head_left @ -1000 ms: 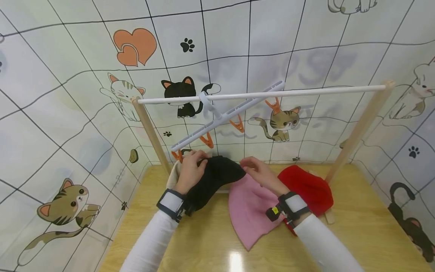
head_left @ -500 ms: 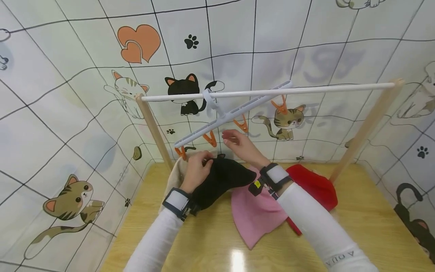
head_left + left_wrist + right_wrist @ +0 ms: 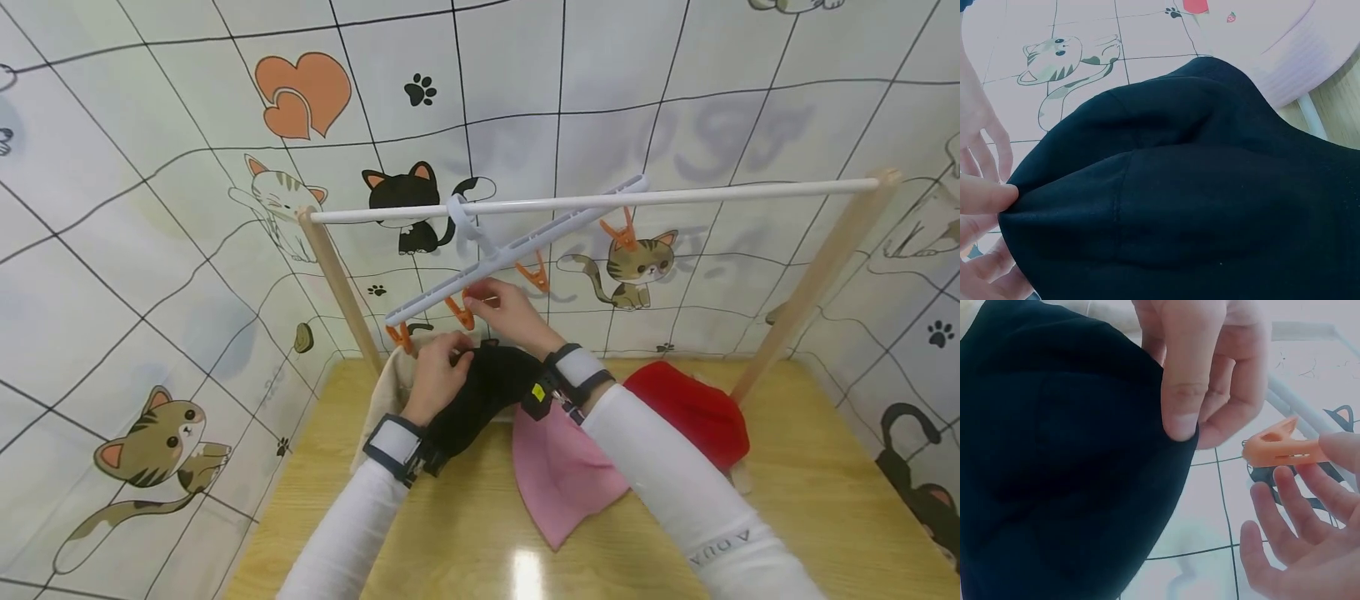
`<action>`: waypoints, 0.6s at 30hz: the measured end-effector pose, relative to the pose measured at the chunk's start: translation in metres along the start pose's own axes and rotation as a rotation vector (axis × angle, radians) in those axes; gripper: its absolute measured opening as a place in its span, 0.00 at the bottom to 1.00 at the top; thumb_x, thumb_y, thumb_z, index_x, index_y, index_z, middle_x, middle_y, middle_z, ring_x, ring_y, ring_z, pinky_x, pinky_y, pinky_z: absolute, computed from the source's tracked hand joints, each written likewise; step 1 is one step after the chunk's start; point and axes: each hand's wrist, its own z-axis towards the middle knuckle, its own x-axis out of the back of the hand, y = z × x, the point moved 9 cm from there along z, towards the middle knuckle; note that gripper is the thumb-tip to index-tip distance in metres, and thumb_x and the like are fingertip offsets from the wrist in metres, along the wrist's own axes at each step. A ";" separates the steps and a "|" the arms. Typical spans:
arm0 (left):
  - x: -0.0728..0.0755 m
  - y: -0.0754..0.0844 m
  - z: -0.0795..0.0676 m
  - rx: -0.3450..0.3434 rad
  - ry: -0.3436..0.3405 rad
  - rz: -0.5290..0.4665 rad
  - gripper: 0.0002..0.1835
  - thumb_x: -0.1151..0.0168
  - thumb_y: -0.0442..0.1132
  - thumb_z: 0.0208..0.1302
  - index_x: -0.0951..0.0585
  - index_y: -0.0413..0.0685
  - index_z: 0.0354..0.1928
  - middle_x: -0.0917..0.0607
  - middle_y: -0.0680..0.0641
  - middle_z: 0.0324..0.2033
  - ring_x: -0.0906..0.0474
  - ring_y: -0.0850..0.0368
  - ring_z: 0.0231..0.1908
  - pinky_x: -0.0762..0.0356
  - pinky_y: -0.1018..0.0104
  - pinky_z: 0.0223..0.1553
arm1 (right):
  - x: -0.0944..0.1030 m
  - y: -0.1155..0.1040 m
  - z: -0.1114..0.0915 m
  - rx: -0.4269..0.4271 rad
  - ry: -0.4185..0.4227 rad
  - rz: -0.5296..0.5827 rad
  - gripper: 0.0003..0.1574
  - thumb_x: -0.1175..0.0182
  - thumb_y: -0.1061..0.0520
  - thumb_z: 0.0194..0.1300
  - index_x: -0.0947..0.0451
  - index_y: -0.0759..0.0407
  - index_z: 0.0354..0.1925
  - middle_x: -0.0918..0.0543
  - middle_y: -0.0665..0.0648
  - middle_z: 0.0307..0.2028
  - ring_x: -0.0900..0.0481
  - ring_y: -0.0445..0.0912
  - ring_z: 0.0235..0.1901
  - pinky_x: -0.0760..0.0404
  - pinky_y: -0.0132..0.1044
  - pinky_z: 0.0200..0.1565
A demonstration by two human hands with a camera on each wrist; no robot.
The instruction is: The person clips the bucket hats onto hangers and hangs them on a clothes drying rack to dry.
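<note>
My left hand (image 3: 437,377) pinches the edge of a black cloth hat (image 3: 486,387) between thumb and fingers, close-up in the right wrist view. The hat hangs below the pale blue clip hanger (image 3: 497,257). My right hand (image 3: 513,315) pinches an orange clip (image 3: 1280,449), the second from the hanger's left end, just above the black hat. That clip and the hat are apart in the right wrist view. Left of the black hat, a beige hat (image 3: 384,396) hangs at the leftmost orange clip (image 3: 400,336), partly hidden by the left hand.
The hanger hooks over a white rod (image 3: 675,197) on wooden posts (image 3: 813,287). Two more orange clips (image 3: 534,273) dangle to the right. A pink hat (image 3: 562,483) and a red hat (image 3: 690,417) lie on the wooden table (image 3: 435,550). Cat-print cloth (image 3: 187,275) surrounds the table.
My right hand has left the black hat's right side, moved up and left, and taken hold of the second orange clip. The left hand keeps its pinch on the hat.
</note>
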 end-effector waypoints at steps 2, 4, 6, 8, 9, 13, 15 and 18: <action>-0.001 0.000 0.000 0.009 -0.004 0.002 0.04 0.37 0.25 0.58 0.20 0.37 0.36 0.17 0.42 0.32 0.19 0.48 0.35 0.22 0.55 0.39 | -0.001 0.000 0.001 0.008 0.002 0.008 0.19 0.44 0.59 0.70 0.27 0.67 0.56 0.21 0.64 0.50 0.24 0.54 0.51 0.28 0.45 0.56; -0.002 -0.001 0.000 0.021 -0.005 0.011 0.04 0.37 0.25 0.58 0.19 0.37 0.36 0.17 0.42 0.32 0.19 0.48 0.35 0.22 0.55 0.39 | -0.004 0.002 0.002 0.010 -0.003 0.031 0.19 0.44 0.59 0.70 0.27 0.68 0.55 0.21 0.64 0.49 0.24 0.54 0.51 0.28 0.44 0.56; -0.002 -0.002 0.001 0.030 -0.006 0.020 0.04 0.36 0.25 0.59 0.19 0.37 0.36 0.16 0.42 0.32 0.19 0.48 0.36 0.22 0.55 0.39 | -0.006 0.004 0.003 -0.001 -0.019 0.072 0.20 0.44 0.59 0.70 0.28 0.69 0.56 0.22 0.64 0.49 0.25 0.54 0.51 0.28 0.45 0.56; -0.002 -0.002 0.001 0.040 -0.006 0.025 0.04 0.36 0.26 0.59 0.19 0.37 0.35 0.16 0.43 0.31 0.19 0.48 0.35 0.22 0.55 0.39 | -0.009 0.007 0.003 -0.018 -0.038 0.121 0.21 0.44 0.59 0.71 0.30 0.69 0.57 0.23 0.64 0.50 0.25 0.54 0.52 0.27 0.45 0.55; -0.002 -0.003 0.001 0.044 -0.002 0.027 0.03 0.36 0.26 0.59 0.19 0.37 0.35 0.16 0.43 0.31 0.19 0.49 0.35 0.22 0.55 0.39 | -0.010 0.008 0.002 -0.027 -0.049 0.142 0.21 0.44 0.59 0.71 0.31 0.69 0.58 0.23 0.64 0.50 0.25 0.54 0.53 0.26 0.45 0.55; -0.001 -0.004 0.001 0.062 0.021 0.024 0.03 0.35 0.26 0.58 0.19 0.37 0.34 0.15 0.43 0.30 0.18 0.49 0.34 0.22 0.55 0.38 | -0.012 0.013 0.002 -0.063 -0.089 0.200 0.19 0.46 0.60 0.71 0.33 0.66 0.57 0.26 0.64 0.50 0.25 0.55 0.55 0.26 0.46 0.55; 0.001 -0.004 0.001 0.063 0.041 0.020 0.03 0.35 0.26 0.58 0.18 0.37 0.34 0.15 0.43 0.30 0.18 0.49 0.33 0.22 0.55 0.38 | -0.012 0.014 0.002 -0.068 -0.104 0.204 0.18 0.47 0.60 0.72 0.35 0.66 0.57 0.27 0.64 0.50 0.25 0.56 0.55 0.26 0.46 0.55; 0.005 -0.003 0.003 0.071 0.066 0.003 0.03 0.35 0.26 0.58 0.18 0.36 0.34 0.15 0.42 0.30 0.19 0.49 0.33 0.23 0.54 0.38 | -0.012 0.016 0.003 -0.060 -0.116 0.206 0.20 0.47 0.60 0.72 0.36 0.65 0.58 0.27 0.63 0.49 0.25 0.56 0.53 0.27 0.47 0.56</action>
